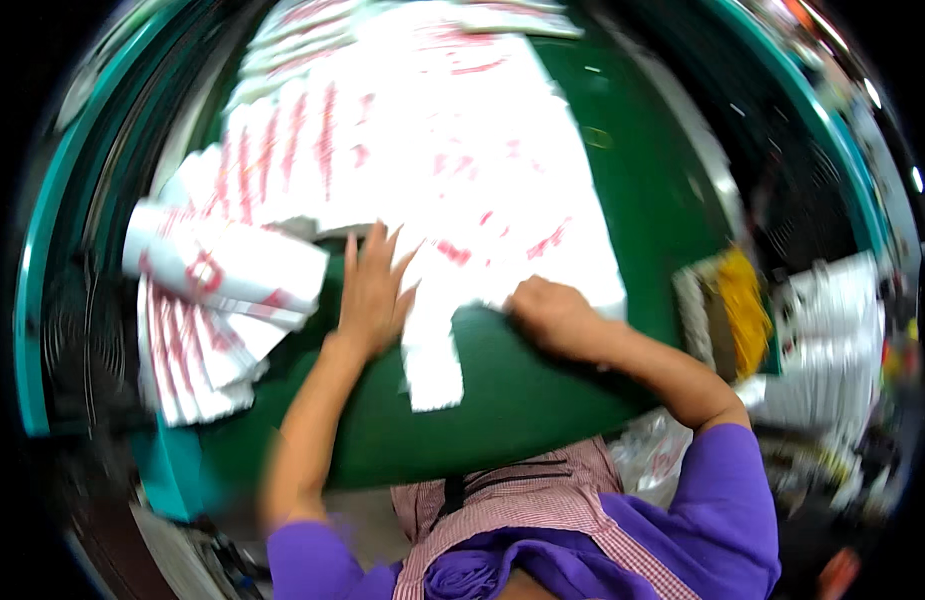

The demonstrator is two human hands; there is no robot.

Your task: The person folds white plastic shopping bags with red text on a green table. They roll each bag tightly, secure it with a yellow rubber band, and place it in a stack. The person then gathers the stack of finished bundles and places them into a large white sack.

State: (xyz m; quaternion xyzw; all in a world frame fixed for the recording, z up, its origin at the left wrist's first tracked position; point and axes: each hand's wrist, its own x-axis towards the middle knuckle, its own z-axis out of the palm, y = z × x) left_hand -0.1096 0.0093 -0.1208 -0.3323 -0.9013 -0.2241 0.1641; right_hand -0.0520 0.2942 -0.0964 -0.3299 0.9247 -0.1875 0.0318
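White, red-marked bags [522, 200] lie mid-surface [522, 400]. L. hand [375, 295]: fingers spread at their near edge; r. hand [557, 318]: fingers curled there (pinch hidden, can't tell). Risk: thin layers may crease or skew, prob. from uneven pull.

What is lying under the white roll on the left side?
A fanned white stack with red marks shows beneath the roll. What the roll's middle covers cannot be seen.
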